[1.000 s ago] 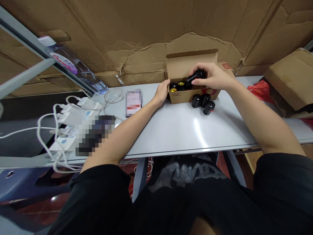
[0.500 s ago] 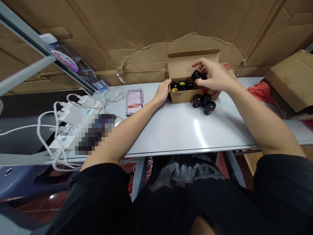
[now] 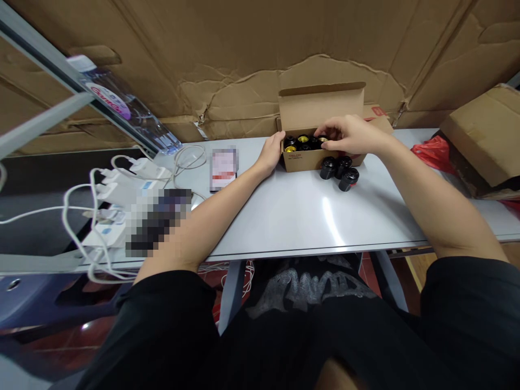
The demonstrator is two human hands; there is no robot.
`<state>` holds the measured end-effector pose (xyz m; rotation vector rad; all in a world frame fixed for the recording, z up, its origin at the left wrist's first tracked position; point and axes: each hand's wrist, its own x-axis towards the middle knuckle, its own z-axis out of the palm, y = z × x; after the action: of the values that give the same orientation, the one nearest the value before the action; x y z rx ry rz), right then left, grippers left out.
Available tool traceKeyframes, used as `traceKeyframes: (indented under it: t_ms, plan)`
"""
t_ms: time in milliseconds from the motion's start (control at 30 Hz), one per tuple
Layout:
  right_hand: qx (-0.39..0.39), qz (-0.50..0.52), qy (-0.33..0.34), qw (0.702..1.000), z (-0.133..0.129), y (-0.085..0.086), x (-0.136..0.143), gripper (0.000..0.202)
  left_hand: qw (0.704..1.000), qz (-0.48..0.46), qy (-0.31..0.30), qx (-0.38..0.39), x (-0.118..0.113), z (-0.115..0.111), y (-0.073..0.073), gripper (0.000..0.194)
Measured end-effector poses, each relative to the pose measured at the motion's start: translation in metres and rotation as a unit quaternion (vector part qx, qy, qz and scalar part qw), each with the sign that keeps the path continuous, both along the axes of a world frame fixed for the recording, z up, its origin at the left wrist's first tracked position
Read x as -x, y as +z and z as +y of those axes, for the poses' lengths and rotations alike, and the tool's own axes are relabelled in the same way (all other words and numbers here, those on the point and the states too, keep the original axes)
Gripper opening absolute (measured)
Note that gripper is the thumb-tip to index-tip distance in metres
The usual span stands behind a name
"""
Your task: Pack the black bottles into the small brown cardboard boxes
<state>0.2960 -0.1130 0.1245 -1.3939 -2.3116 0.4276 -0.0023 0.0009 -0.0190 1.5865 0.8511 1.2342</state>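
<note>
An open cardboard box point(image 3: 305, 162) stands on the white table point(image 3: 284, 211), its lid raised at the back. Several black cylindrical pieces point(image 3: 290, 141) sit inside, some showing gold threaded ends. My left hand point(image 3: 270, 154) rests against the box's left end, fingers over its edge. Inside the right part of the box, my right hand point(image 3: 345, 135) has its fingers closed round a black piece with a gold end point(image 3: 322, 139). In front of the box, three black pieces point(image 3: 328, 168) are grouped on the table.
A phone point(image 3: 223, 169) lies left of my left forearm. Further left are white power strips point(image 3: 108, 230) with tangled cables and a water bottle point(image 3: 130, 108). On the right are a red plastic bag point(image 3: 434, 154) and a larger cardboard box point(image 3: 487, 132).
My right hand has lowered the black piece from above the box down among the others inside. My left hand has stayed at the box's left end.
</note>
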Motion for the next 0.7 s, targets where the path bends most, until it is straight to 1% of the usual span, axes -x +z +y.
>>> traceKeyframes:
  t_ms: [133, 267, 500, 633, 700]
  plan:
    - [0.035, 0.005, 0.011, 0.999, -0.0017, 0.002, -0.0008, 0.052, 1.0, 0.005, 0.001, -0.001, 0.0006, -0.0012, 0.0016, 0.064]
    - [0.028, -0.011, 0.014, 0.999, -0.0022, 0.0026, 0.0, 0.048, 1.0, 0.011, 0.002, 0.002, 0.0016, -0.0021, 0.0026, 0.061]
    - [0.038, -0.019, 0.017, 0.999, -0.0014, 0.0007, 0.0021, 0.044, 1.0, 0.007, -0.004, 0.002, 0.0013, -0.004, 0.0037, 0.066]
    - [0.03, -0.018, 0.02, 0.999, -0.0003, -0.001, 0.0014, 0.041, 1.0, 0.007, -0.006, 0.009, 0.0011, -0.0067, 0.0063, 0.065]
    - [0.022, -0.02, 0.019, 0.999, -0.0002, 0.0008, -0.0003, 0.04, 1.0, 0.01, -0.002, 0.015, 0.001, -0.0081, 0.0077, 0.066]
